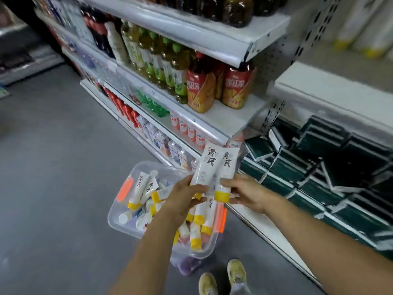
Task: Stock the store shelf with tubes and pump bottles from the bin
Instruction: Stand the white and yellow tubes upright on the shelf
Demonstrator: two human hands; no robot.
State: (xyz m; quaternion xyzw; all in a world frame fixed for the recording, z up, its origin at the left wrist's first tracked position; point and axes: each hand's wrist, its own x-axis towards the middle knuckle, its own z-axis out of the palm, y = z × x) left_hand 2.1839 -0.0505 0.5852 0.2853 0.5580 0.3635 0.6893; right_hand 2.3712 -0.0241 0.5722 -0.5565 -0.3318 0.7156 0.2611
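Standing just beyond both hands, the white metal store shelf [214, 122] awaits stock; below them sits the clear plastic bin [136, 225]. Left hand [182, 201] and right hand [244, 193] each pinch, seemingly, one white yellow-capped tube [202, 169]; loose pinches could drop them.

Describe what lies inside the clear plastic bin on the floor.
The clear bin holds a loose heap of white tubes with yellow caps. The left hand and forearm cover its middle, so what lies underneath stays hidden.
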